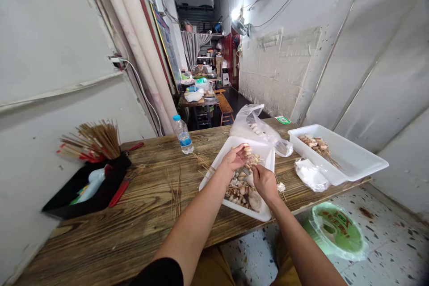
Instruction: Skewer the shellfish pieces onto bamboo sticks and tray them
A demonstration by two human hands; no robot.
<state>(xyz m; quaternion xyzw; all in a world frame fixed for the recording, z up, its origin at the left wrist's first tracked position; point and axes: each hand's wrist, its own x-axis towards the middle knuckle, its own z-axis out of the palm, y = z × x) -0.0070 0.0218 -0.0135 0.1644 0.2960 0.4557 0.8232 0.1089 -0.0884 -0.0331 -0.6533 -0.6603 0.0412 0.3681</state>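
Over the near white tray (214,166), my left hand (233,159) has its fingers closed around pale mushroom-like pieces (248,150) lined up on a skewer. Just right of it and lower, my right hand (266,182) is pinched at the skewer's lower end; the thin stick itself is mostly hidden by the fingers. Beneath both hands, the tray holds loose pale and brown mushroom pieces (241,182) and a larger round pale piece (255,201). Several bare bamboo skewers (175,193) lie on the wooden table, left of the tray.
A water bottle (183,136) stands behind the skewers. A clear plastic bag (253,120) rests behind the tray. Rightward are a second white tray (355,154) with filled skewers and a tissue packet (311,174). A black box (90,199) stands left; a green-lined bin (338,230) is below.
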